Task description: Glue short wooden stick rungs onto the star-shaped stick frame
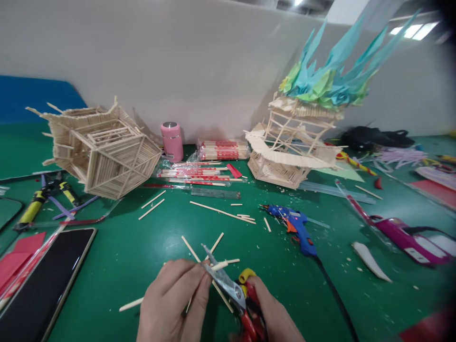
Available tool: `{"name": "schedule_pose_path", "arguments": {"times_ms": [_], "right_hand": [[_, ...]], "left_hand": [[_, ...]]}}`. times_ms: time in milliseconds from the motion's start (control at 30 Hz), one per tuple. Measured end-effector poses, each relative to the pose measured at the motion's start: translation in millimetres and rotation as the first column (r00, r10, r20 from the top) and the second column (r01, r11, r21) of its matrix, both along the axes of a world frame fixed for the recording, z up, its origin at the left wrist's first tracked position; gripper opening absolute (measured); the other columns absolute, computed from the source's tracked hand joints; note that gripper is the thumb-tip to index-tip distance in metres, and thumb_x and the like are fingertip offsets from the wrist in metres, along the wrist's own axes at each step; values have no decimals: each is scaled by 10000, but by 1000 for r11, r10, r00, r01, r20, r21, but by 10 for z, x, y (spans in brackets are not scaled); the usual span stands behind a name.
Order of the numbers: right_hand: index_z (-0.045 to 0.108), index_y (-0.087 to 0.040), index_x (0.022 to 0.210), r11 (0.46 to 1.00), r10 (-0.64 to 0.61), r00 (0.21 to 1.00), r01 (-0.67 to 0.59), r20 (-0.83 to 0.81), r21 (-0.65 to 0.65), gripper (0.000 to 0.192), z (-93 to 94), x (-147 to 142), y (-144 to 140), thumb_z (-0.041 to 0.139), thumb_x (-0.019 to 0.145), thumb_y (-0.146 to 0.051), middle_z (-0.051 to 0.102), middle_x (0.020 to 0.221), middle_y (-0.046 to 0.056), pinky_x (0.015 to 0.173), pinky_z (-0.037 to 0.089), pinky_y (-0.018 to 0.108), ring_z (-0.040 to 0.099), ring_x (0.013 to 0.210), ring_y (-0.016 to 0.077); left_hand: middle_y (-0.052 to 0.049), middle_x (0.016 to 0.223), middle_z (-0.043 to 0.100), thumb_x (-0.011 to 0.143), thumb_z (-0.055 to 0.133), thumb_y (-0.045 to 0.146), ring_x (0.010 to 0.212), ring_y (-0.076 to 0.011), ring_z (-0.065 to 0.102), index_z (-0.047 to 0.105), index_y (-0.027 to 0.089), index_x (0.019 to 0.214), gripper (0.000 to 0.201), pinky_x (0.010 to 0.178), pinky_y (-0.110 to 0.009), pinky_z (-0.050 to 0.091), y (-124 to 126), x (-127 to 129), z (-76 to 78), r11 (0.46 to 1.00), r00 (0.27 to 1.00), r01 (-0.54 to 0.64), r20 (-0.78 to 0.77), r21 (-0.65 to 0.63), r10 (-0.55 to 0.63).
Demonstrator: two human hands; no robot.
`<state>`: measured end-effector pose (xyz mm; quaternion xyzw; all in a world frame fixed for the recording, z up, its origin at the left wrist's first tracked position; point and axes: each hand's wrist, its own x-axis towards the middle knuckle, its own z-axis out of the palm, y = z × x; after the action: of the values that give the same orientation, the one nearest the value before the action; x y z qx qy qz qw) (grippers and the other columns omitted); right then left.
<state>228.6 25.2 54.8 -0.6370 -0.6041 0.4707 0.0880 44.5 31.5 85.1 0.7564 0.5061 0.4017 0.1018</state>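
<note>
Lower centre of frame: pale wooden stick (220, 265) between the parted blades of the scissors (225, 281), over crossed sticks (223, 298). Clean cut probably wants the stick square to the blades, deep towards the pivot, fingertips clear. Left hand (173, 299) pinches the stick, knuckles up, fingers curled beside the blades. Right hand (273, 308), lower right of centre, grips the handles.

Can see a pink flask (172, 142) upright near the wall (195, 66); at near left, a phone (46, 285) lying flat, screen dark, with red paper (26, 247) beside it; beyond, pliers (42, 194) by purple strips (64, 208); farther back, a blue panel (35, 97); at far right, a dark bundle (377, 138); nearer, a magenta device (402, 240)
</note>
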Motion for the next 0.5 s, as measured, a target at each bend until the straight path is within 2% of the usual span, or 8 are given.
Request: {"name": "schedule_pose_path", "arguments": {"times_ms": [167, 367, 500], "right_hand": [[525, -257, 870, 997, -55, 998, 54, -12, -62, 239, -43, -37, -35, 588, 654, -178, 613, 585, -64, 456, 385, 163, 577, 520, 111], [548, -270, 822, 985, -126, 992, 122, -26, -123, 286, -64, -59, -31, 596, 587, -113, 640, 625, -58, 493, 425, 170, 610, 573, 142], [562, -263, 866, 983, -141, 988, 132, -63, -130, 276, -29, -59, -37, 587, 621, -137, 641, 627, -46, 503, 437, 169, 625, 597, 146]], "left_hand": [[-19, 797, 623, 822, 490, 88, 670, -84, 585, 597, 161, 904, 154, 604, -171, 484, -14, 6, -36, 1000, 999, 12, -40, 29, -10], [-45, 776, 608, 820, 495, 75, 652, -109, 562, 579, 126, 945, 159, 567, -206, 475, -29, 3, -97, 993, 996, 15, -94, 114, -4], [-45, 735, 600, 808, 495, 57, 612, -121, 534, 573, 117, 927, 155, 535, -229, 455, -31, 16, -101, 989, 994, 26, -105, 143, -11]]}}
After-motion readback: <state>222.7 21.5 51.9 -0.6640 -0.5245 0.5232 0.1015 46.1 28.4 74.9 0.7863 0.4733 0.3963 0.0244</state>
